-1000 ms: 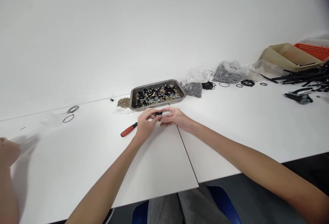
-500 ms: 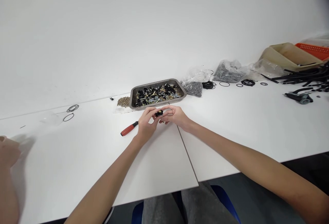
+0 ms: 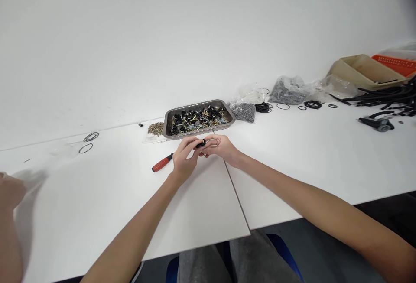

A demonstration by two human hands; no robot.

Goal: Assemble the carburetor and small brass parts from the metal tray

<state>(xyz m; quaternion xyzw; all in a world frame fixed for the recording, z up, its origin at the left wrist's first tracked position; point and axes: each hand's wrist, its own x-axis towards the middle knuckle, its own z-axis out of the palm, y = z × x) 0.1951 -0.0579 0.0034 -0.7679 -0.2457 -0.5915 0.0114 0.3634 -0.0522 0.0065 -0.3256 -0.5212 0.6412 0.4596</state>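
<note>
Between my two hands, just in front of the metal tray (image 3: 167,122), is a small black fitting (image 3: 201,143) with a yellowish spot on it. My left hand (image 3: 186,157) pinches it from the left with closed fingers. From the other side my right hand (image 3: 222,148) is curled against the same part, its fingertips partly hidden. A small metallic bit shows under the right fingers, too small to name. Beside my left hand lies a red-handled screwdriver (image 3: 161,163), its tip end hidden. The tray holds a jumble of black, brass and silver parts.
A heap of small brass pieces (image 3: 156,128) lies left of the tray. Bags of grey parts (image 3: 287,90), black rings (image 3: 313,104), black tubes (image 3: 386,96) and a beige bin (image 3: 364,70) line the right. Another person's hand (image 3: 11,191) rests at the left edge.
The black fitting has turned slightly between my fingers, and its yellowish spot shows less. My hands stay in nearly the same place.
</note>
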